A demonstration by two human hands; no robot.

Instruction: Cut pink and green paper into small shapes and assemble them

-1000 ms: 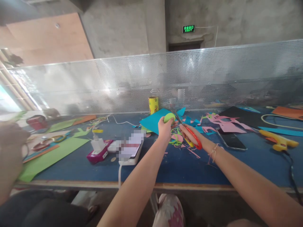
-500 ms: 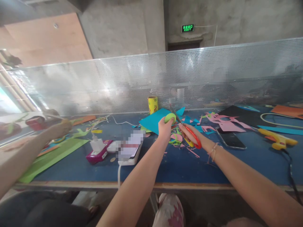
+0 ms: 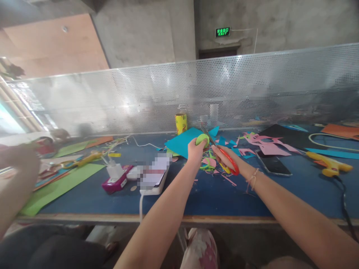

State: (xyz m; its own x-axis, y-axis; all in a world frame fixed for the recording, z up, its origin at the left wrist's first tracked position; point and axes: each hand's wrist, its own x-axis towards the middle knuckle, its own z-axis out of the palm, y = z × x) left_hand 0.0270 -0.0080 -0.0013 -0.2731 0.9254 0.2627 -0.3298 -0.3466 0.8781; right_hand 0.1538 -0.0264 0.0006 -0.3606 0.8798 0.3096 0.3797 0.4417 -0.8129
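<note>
Between the fingers of my left hand (image 3: 195, 150) is a small rounded piece of light green paper (image 3: 202, 139). My right hand (image 3: 224, 157) is closed round the red handles of a pair of scissors (image 3: 228, 158). The scissor blades point up and to the left, close beside the green piece; whether they touch it I cannot tell. Below my hands lies a heap of pink and green paper offcuts (image 3: 209, 163). A blue paper sheet (image 3: 182, 142) lies just behind my left hand.
A yellow can-like cylinder (image 3: 181, 124) stands by the perforated metal screen (image 3: 157, 101). On the right are a dark phone (image 3: 274, 164) and a yellow glue gun (image 3: 328, 163) with its cord. Left of my arm lie a purple box (image 3: 117, 181) and a co-worker's arm (image 3: 17, 179).
My two hands, the scissors and the green paper have hardly moved. The co-worker's arm at the left has drawn back, and a yellow glue gun there is now uncovered.
</note>
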